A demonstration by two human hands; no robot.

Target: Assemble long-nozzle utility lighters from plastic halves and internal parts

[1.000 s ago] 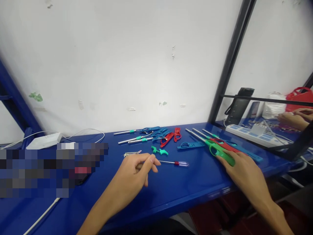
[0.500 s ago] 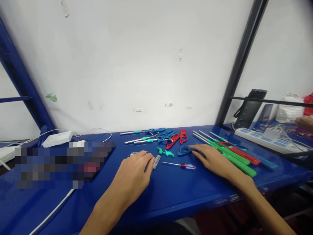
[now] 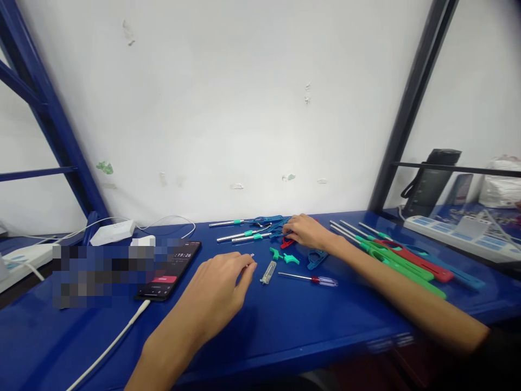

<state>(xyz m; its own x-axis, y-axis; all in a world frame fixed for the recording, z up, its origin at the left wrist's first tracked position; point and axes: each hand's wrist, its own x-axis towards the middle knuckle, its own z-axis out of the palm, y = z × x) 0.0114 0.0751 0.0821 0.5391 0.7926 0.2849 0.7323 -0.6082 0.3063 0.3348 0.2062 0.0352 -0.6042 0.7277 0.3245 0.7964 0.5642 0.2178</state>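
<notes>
My left hand (image 3: 217, 285) is closed low over the blue table; a small bit of metal or plastic shows at its fingertips, the rest hidden. Beside it lies a clear plastic fuel tank (image 3: 268, 272). My right hand (image 3: 308, 232) reaches to the pile of blue lighter casings (image 3: 277, 224) and a red lighter casing (image 3: 286, 244), fingers curled down; what they pinch is hidden. Nearer me are two green triggers (image 3: 291, 259), another blue casing half (image 3: 316, 259) and a screwdriver (image 3: 324, 281) with a clear purple-red handle.
Metal lighter tubes (image 3: 244, 235) lie left of the pile. Long-nosed lighters in green (image 3: 407, 270), red and blue lie at right. A phone (image 3: 171, 277) with a white cable (image 3: 122, 331) is at left. Power strips (image 3: 459, 239) and shelf posts (image 3: 411, 108) flank the table.
My right hand has left the near blue casing and moved away from me and left to the casing pile. My left hand has come off the clear tank, which now lies uncovered. The view has shifted left.
</notes>
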